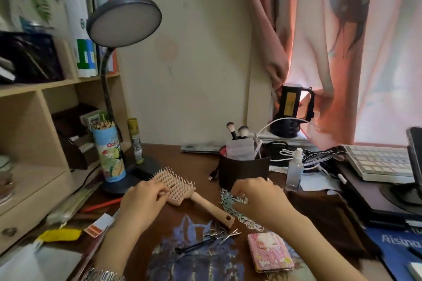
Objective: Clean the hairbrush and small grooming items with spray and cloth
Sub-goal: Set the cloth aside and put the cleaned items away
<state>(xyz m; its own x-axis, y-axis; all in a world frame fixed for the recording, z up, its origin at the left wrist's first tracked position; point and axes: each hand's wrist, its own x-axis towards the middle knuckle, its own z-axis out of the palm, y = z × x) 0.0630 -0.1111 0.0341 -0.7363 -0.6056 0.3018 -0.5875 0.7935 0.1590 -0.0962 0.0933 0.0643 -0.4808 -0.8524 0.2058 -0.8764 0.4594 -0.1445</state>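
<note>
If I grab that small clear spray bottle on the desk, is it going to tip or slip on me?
The small clear plastic spray bottle stands upright, tall and narrow, so a sideways nudge would probably tip it. It looks see-through and likely light, so it should lift easily. Its smooth wall may be a little slippery. White cables lie right behind it and might snag.

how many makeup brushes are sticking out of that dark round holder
2: both makeup brushes stand side by side at the back left of the dark holder, one left of the other. More may be hidden inside.
</note>
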